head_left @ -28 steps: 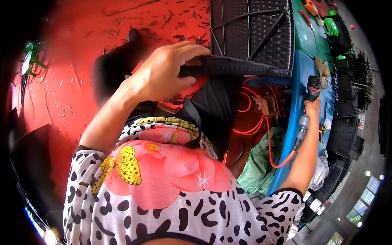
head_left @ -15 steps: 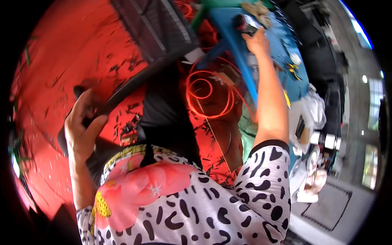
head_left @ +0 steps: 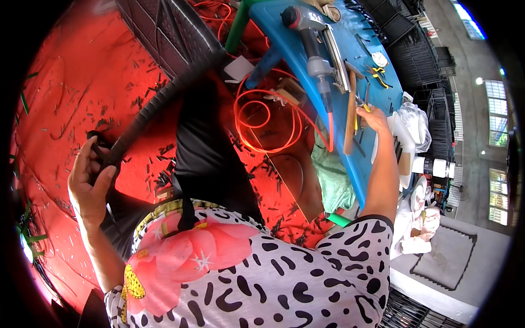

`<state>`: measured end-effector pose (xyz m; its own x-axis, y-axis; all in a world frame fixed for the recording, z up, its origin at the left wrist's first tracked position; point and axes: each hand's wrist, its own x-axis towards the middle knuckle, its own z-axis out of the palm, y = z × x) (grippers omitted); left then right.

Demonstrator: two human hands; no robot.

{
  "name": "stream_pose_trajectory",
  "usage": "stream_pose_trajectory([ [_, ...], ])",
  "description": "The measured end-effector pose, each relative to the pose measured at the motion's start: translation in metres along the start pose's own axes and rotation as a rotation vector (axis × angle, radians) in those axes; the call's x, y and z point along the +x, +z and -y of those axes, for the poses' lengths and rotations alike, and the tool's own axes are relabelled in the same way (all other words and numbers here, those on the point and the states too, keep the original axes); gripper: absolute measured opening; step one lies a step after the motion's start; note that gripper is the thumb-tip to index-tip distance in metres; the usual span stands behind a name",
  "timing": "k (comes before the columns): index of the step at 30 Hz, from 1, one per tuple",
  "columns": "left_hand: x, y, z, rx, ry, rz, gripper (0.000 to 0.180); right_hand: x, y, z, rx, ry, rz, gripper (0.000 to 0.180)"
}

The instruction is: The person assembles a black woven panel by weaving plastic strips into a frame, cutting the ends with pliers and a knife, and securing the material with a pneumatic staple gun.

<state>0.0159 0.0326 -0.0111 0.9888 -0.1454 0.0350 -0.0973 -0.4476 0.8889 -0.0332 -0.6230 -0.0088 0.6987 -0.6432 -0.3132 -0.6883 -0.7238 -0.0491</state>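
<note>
A weaving workshop: tool-strewn blue table (head_left: 306, 60), air nailer (head_left: 311, 41), offcut-littered floor (head_left: 65, 98).

left hand (head_left: 90, 183): fist closed, arm bent low | right hand (head_left: 373, 117): arm outstretched, fingers curled

Nail gun (head_left: 314, 52) on table (head_left: 284, 33)

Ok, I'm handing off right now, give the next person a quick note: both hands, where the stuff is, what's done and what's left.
Left hand: gripping the end of a long black woven strip that runs up to the dark wicker piece.
Right hand: reaching onto the blue table, at small tools beside a wooden-handled tool; whether it grips one is unclear.
Air tool with orange hose lies unheld.
Done: strip in hand. Left: securing the strip, apparently.
</note>
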Motion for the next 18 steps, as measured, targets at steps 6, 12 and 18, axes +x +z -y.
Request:
stream_pose_trajectory([
  [6, 0.000, 0.007, -0.007, -0.052, 0.025, -0.028, 0.056, -0.019, 0.019, -0.005, -0.016, -0.044, -0.148, 0.093],
  [12, -0.005, 0.010, -0.006, 0.038, 0.056, -0.009, 0.057, -0.039, 0.023, -0.015, -0.106, -0.133, -0.129, 0.094],
  [18, -0.015, 0.006, -0.009, 0.084, 0.047, -0.115, 0.058, -0.014, 0.037, -0.015, 0.391, -0.188, -0.267, 0.078],
])
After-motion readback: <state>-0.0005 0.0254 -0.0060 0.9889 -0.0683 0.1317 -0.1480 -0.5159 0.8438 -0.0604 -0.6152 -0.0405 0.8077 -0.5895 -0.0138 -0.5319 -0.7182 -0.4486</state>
